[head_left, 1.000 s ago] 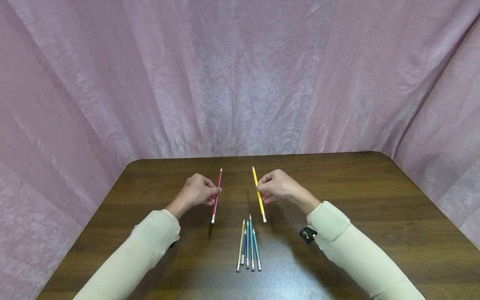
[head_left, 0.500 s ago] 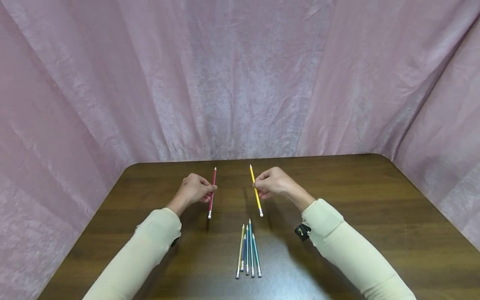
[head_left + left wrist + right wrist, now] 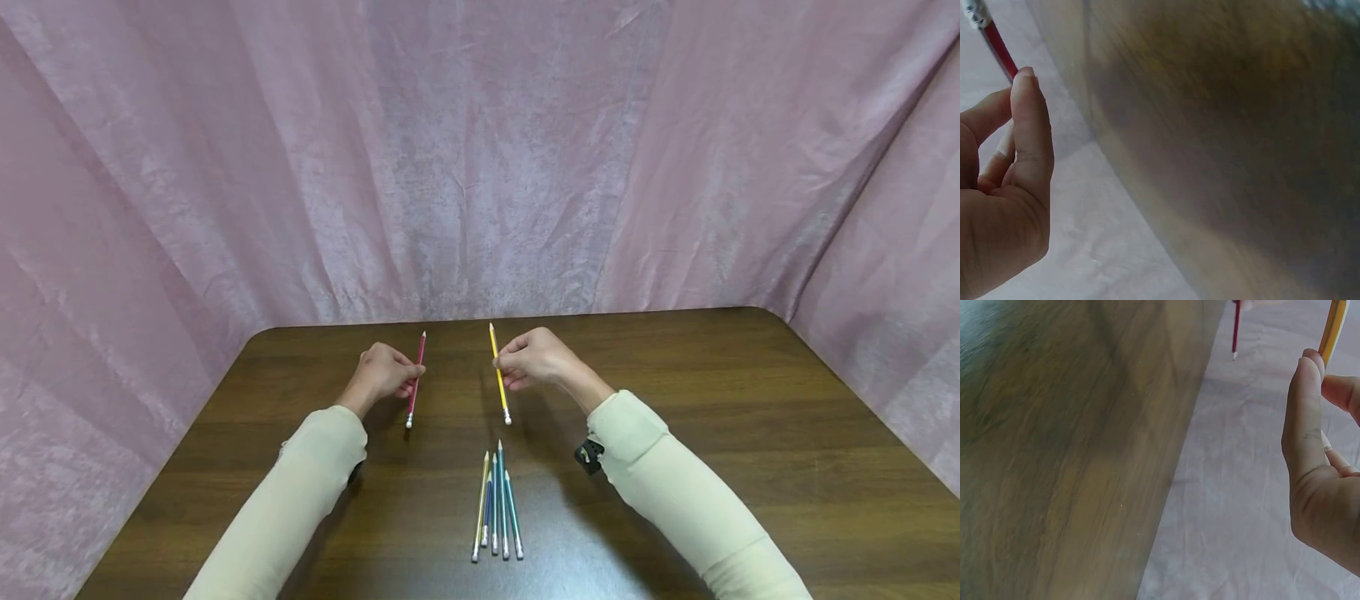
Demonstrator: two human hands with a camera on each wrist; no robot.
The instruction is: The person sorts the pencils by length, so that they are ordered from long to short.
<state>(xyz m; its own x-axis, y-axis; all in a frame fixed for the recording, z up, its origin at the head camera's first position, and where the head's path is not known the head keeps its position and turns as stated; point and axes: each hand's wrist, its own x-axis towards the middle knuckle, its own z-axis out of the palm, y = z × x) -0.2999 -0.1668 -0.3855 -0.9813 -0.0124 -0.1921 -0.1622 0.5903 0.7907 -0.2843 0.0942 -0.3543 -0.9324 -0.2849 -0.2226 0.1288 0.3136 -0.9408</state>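
In the head view my left hand [image 3: 381, 372] pinches a red pencil [image 3: 413, 402] between thumb and fingers, its white eraser end toward me and its tip pointing away. My right hand [image 3: 537, 360] pinches a yellow pencil [image 3: 502, 395] the same way, its tip leaning a little left. Both pencils are held above the far half of the table, a gap between them. The left wrist view shows the red pencil's eraser end [image 3: 977, 19] above the thumb. In the right wrist view the yellow pencil [image 3: 1334, 328] rises from the fingertips, with the red one farther off.
Several pencils [image 3: 501, 508] in yellow, blue and teal lie in a loose fan on the brown wooden table [image 3: 712, 433], nearer to me than the hands. A pink curtain [image 3: 480, 167] hangs behind the table's far edge.
Both hands, each still pinching its pencil, have shifted left and slightly away from me. The loose pencils appear a little lower in the head view.
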